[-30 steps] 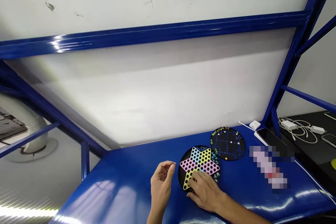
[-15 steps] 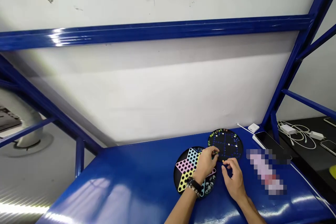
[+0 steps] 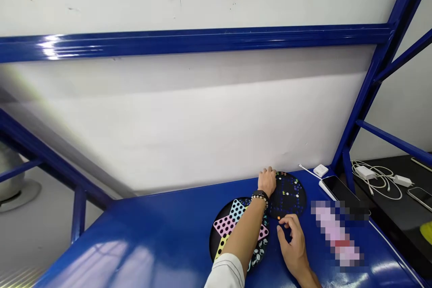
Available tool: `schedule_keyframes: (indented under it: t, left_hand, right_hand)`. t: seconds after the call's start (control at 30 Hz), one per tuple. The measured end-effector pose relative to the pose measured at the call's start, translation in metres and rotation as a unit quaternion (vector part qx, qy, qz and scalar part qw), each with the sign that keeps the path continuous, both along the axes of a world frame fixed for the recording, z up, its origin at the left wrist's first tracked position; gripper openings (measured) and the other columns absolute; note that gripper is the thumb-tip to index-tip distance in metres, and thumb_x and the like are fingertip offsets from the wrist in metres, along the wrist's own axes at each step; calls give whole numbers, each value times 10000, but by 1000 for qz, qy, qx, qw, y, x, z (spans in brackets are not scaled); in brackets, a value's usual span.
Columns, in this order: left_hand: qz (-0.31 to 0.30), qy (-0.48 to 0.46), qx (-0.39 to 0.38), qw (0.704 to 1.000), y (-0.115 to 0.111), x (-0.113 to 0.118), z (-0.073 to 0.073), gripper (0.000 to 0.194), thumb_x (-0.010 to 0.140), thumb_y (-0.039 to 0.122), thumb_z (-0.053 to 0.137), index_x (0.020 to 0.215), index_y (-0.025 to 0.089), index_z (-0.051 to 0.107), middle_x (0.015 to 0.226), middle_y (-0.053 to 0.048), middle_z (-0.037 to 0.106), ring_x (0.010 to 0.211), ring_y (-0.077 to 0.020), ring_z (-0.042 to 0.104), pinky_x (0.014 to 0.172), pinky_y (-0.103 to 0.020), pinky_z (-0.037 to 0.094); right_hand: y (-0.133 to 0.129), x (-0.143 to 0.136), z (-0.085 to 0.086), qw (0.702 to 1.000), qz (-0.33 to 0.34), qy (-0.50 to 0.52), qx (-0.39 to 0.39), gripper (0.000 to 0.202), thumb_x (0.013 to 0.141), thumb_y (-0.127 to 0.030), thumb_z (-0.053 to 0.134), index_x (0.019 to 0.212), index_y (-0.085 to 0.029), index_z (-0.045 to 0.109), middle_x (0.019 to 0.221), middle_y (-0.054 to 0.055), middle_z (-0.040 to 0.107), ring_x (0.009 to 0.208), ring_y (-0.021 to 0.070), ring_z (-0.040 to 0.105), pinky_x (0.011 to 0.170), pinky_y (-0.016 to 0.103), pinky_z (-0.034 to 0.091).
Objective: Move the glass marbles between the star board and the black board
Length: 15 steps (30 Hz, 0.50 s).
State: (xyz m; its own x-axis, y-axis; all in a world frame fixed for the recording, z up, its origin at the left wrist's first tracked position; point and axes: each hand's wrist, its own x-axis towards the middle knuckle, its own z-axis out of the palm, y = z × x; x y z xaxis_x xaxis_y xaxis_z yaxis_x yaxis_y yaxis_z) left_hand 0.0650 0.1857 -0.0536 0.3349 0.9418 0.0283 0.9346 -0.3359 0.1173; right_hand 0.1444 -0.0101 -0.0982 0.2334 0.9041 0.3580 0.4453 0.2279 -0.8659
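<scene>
back edge: the round board (image 3: 286, 201) lies close to the worktop's (image 3: 162, 234) back edge, right of its middle; the wall (image 3: 202, 121) rises behind, leaving me little room.
left side: from the star board (image 3: 213, 239) the blue surface stretches to the left edge, the widest room i see.
right side: phone (image 3: 340, 191) and charger (image 3: 320, 170) lie by the back right corner, a pixelated thing (image 3: 335, 229) nearer the front.
left arm (image 3: 249, 232): crosses above the star board, hiding part of it.
left hand (image 3: 267, 181): at the round board's back left rim; i cannot tell whether it pinches anything.
right hand (image 3: 293, 243): loosely curled in front of the round board, thumb and forefinger apart, near the orange chip (image 3: 279, 218).
board's lie: flat and circular, alike along every axis; the orange chip sits at its front rim.
</scene>
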Motion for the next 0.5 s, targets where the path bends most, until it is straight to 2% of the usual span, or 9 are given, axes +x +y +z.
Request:
schedule_keyframes:
  t: [0.17,0.3,0.4,0.5]
  left_hand:
    - [10,45,11,999,13,-3,-7,226,949,184,502,1125,151,640,1072,-148,667,1034,-269,625,873,-375,486]
    - [-1,53,28,998,14,-3,-6,242,994,221,430,1117,133,620,1059,-154,665,1031,-265,617,864,-371,489]
    - [-23,48,44,998,16,8,-3,285,1026,268,369,1169,141,580,1113,-153,650,1068,-256,602,866,-358,497]
    - [-54,48,45,996,20,24,-4,278,1023,287,396,1209,147,548,1134,-142,641,1071,-247,607,843,-340,512]
  right_hand:
    - [-2,-3,0,1000,5,5,-9,198,964,-403,523,888,-243,612,912,57,621,831,222,609,700,321,498]
    - [-2,-4,-4,1000,9,8,-18,203,971,-401,507,889,-246,609,918,57,615,833,223,604,690,320,486]
    - [-1,-3,-8,1000,14,6,-18,202,968,-404,510,891,-248,612,921,59,614,827,223,599,677,320,479]
    - [0,-4,-11,1000,10,7,-19,210,963,-418,519,886,-249,619,918,58,618,807,219,596,664,318,479]
